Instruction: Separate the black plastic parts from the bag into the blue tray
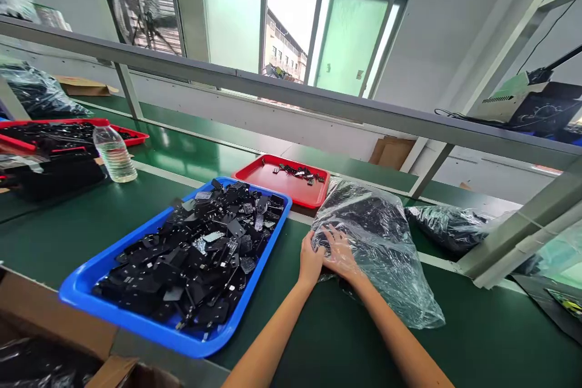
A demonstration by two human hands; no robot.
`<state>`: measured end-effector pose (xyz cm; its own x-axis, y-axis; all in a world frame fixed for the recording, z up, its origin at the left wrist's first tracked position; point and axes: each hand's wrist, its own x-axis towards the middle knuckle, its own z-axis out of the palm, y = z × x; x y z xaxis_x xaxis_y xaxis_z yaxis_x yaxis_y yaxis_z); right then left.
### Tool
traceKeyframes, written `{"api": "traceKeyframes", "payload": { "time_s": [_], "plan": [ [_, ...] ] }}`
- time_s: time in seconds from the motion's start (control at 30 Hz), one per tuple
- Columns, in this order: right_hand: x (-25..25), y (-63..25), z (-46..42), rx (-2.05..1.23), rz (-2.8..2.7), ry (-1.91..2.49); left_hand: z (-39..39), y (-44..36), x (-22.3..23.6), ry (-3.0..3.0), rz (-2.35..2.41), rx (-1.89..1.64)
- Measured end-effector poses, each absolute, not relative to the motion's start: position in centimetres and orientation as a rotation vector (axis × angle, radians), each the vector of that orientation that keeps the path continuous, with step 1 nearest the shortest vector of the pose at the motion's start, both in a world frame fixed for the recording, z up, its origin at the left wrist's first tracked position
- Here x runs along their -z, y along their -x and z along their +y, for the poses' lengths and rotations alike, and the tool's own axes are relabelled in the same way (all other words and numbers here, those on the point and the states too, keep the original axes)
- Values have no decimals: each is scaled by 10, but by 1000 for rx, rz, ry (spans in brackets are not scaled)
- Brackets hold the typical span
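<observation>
A clear plastic bag (377,236) with dark contents lies on the green bench in front of me. My left hand (311,262) is at the bag's near left edge, its fingers curled and closed on the film. Close beside it, my right hand (339,253) rests at the same edge with its fingers apart; the film seems to lie over part of it, though I cannot tell whether the hand is inside. Left of my hands is a blue tray (268,248) heaped with small black flat parts (195,254).
Behind the blue tray sits a red tray (286,185) with a few small parts. A water bottle (113,154) and another red tray (140,138) stand far left. Another filled bag (450,224) lies right, by a metal post (504,242). An open carton (59,315) is at lower left.
</observation>
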<state>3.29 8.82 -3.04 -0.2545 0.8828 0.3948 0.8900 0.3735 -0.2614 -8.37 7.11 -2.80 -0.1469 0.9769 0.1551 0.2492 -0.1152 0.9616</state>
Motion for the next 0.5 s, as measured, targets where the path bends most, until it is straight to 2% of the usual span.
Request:
{"api": "traceKeyframes", "payload": {
  "time_s": [0.5],
  "plan": [
    [26, -27, 66, 26, -2017, 1779, 61, 84, 24, -1606, 1394, -1347]
  ]
}}
